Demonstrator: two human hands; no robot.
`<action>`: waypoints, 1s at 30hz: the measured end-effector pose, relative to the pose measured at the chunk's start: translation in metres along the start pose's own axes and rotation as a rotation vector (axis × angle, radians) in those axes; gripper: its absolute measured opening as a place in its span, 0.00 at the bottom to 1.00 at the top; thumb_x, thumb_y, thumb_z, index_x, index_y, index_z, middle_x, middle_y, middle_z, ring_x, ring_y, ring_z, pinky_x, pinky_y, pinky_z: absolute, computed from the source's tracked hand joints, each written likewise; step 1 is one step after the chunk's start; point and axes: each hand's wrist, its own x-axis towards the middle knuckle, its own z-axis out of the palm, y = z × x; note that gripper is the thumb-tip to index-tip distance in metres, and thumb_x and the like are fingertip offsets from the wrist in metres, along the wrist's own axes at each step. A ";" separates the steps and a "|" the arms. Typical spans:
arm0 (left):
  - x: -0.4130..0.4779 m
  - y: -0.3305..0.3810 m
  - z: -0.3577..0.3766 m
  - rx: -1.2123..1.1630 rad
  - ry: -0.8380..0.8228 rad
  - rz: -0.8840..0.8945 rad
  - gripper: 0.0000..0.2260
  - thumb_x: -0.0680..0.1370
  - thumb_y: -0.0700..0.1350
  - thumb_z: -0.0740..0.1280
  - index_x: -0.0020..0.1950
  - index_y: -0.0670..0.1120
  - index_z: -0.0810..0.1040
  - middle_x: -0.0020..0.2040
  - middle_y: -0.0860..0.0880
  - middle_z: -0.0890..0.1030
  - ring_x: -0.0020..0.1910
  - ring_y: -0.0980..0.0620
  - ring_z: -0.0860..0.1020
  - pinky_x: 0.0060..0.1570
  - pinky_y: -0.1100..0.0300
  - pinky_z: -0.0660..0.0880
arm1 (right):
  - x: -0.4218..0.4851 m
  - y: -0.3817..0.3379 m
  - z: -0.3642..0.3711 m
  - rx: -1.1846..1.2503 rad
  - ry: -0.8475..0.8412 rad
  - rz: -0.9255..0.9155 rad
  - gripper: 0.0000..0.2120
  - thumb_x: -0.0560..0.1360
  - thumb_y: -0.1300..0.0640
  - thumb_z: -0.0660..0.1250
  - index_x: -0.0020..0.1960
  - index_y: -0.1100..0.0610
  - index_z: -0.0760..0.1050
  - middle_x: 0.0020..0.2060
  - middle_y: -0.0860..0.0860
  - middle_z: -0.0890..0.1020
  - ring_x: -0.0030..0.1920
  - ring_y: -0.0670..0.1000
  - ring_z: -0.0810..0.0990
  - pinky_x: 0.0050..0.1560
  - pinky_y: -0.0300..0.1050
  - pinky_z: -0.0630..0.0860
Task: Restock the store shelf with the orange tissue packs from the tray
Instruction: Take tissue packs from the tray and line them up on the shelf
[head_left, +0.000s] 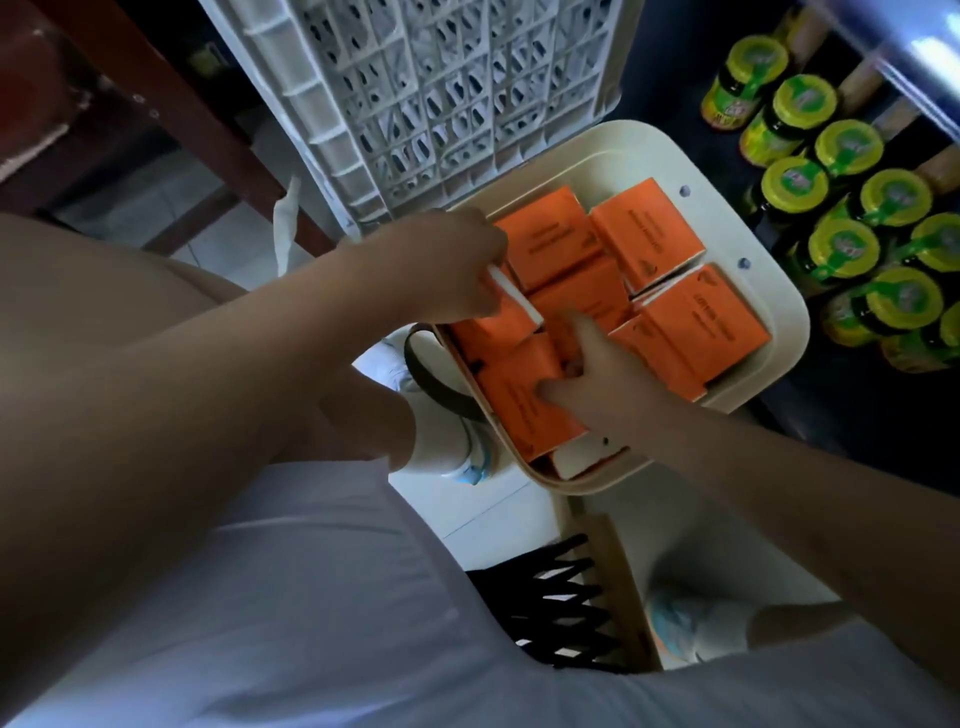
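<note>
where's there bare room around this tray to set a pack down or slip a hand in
The tray is crammed with orange tissue packs; only narrow gaps between them. Bare: its wide rim beside the jars, and white floor between tray and black rack.

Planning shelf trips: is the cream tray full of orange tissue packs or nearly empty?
Nearly full: orange tissue packs cover almost all of the tray, some tilted on others. Depth, cannot tell.

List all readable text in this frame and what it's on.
Nothing can be quoted; no text is legible.
Dark print lines on the orange tissue packs: too blurred to read.
Printed design on the jar lids: too small and blurred to read.
</note>
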 end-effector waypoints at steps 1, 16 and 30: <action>0.001 0.001 0.001 -0.008 0.003 0.002 0.21 0.77 0.58 0.69 0.67 0.50 0.75 0.60 0.47 0.74 0.56 0.44 0.77 0.55 0.45 0.78 | -0.001 -0.003 -0.003 -0.009 -0.036 -0.055 0.33 0.73 0.55 0.71 0.73 0.39 0.62 0.49 0.39 0.77 0.50 0.45 0.78 0.49 0.44 0.73; 0.003 -0.007 -0.023 -0.179 0.057 -0.054 0.18 0.76 0.50 0.73 0.65 0.54 0.78 0.57 0.49 0.78 0.58 0.46 0.76 0.55 0.50 0.76 | -0.007 -0.024 -0.073 -0.192 0.045 -0.015 0.22 0.69 0.56 0.74 0.62 0.45 0.76 0.48 0.44 0.80 0.48 0.47 0.79 0.40 0.41 0.72; -0.002 0.052 -0.078 -0.930 0.253 -0.031 0.15 0.72 0.60 0.77 0.55 0.55 0.84 0.46 0.53 0.87 0.47 0.50 0.85 0.57 0.44 0.81 | -0.099 -0.016 -0.208 0.370 0.382 -0.058 0.15 0.71 0.72 0.71 0.53 0.57 0.81 0.41 0.49 0.87 0.43 0.48 0.85 0.45 0.40 0.79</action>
